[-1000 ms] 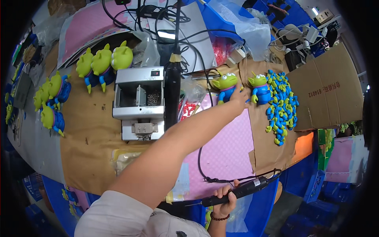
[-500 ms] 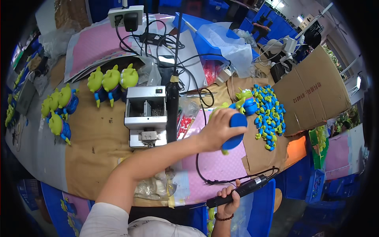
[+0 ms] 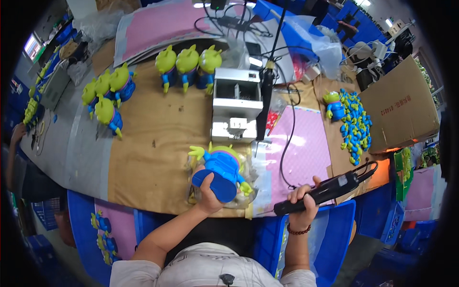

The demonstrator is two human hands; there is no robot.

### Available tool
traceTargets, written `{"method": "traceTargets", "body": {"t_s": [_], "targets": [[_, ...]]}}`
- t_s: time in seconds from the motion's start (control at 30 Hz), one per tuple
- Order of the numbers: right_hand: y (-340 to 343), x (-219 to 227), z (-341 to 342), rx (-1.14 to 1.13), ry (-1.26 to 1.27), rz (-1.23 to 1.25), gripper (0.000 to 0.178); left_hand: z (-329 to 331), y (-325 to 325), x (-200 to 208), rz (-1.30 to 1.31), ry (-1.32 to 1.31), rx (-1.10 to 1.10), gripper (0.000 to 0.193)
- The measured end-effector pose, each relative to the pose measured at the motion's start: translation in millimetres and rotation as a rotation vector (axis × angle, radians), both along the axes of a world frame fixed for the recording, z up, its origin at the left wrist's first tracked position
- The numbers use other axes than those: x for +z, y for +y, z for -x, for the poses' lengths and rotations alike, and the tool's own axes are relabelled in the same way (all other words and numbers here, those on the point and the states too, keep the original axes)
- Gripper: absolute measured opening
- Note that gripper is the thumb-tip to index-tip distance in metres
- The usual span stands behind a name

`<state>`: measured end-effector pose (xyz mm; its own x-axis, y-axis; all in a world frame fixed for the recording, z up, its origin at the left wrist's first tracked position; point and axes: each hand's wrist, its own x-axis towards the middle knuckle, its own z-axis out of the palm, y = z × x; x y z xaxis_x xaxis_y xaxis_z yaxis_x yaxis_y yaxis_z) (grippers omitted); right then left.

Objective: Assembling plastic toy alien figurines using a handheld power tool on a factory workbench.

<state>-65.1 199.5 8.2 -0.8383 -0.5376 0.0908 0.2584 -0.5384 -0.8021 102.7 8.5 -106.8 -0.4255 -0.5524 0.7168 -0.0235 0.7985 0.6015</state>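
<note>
Above the table's near edge, my left hand is closed on a green-and-blue alien toy figure. The figure lies tilted, its flat blue base facing me and its head away; my thumb presses on the base. To the right, my right hand wraps round a black electric screwdriver. The tool slants, its cabled end up to the right and its front end toward the figure but apart from it. Beneath the figure is a clear plastic bag. Just beyond stands a silver screw feeder.
Several finished-looking toy figures stand in groups at the left and back. At the right, one figure stands beside a pile of small blue-and-green parts, next to a cardboard box. A black cable crosses the pink sheet.
My left hand has brought the toy figure from the right side, near the parts pile, leftward and nearer to me. My right hand still grips the screwdriver. The view has shifted.
</note>
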Motion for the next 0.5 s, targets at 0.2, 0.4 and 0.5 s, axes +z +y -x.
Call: {"method": "traceTargets", "body": {"t_s": [0.2, 0.4, 0.5], "targets": [[-55, 30, 8, 0.073, 0.384, 0.019, 0.083, -67, 8, -38, 0.12, -0.215, -0.047, 0.088], [-156, 41, 27, 0.083, 0.855, 0.065, 0.069, -91, 18, -34, 0.019, -0.404, -0.031, 0.051], [-198, 48, 33, 0.084, 0.791, -0.009, 0.05, -92, 21, -27, -0.009, -0.367, -0.022, 0.048]]}}
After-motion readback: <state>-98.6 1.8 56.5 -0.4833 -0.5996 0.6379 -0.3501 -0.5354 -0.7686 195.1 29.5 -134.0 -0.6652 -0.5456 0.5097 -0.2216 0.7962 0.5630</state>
